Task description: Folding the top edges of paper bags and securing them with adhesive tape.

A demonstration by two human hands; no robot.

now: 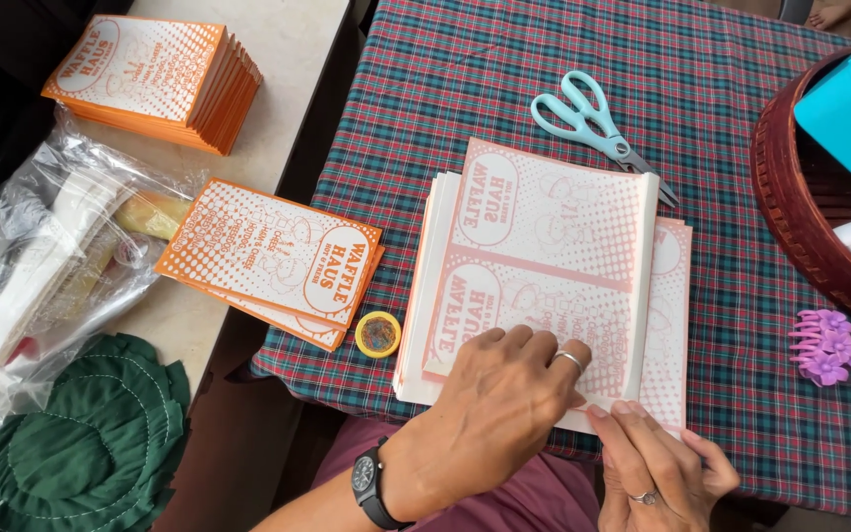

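Matt paper sheets (544, 256); woven plaid tablecloth (741, 217); glossy plastic scissors (588, 118).

A plaid-clothed table (741, 296) stands beside a beige counter (288, 59).

A single head-worn camera looks steeply down from above the person's chest, close over the near edge of a table covered in a plaid cloth (741, 325). The left hand (499, 404) and right hand (657, 463) enter from the bottom of the frame (so the view faces away from the wearer's body). On the left it takes in a beige side table (288, 59). No second view overlaps this one.
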